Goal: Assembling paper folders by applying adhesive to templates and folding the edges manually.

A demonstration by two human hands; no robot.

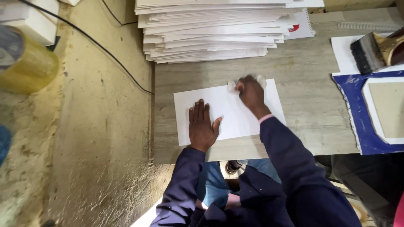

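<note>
Here a white sheet (235, 113) lies flat on the grey wood-grain surface (303, 105), directly under both hands; the left hand (202, 126) rests on its near-left part, palm down with fingers spread, gripping nothing, while the right hand (251, 93) is closed around a crumpled white cloth (246, 82) pressed against the sheet's far edge. Judging by that, the wiping looks under way at the far side, and I cannot tell how much of the sheet is covered. Beyond the hands sits a tall stack of white sheets (214, 29); to the right lie a wide brush (372, 50) and a blue-edged board (366, 113), apparently one already wrapped
</note>
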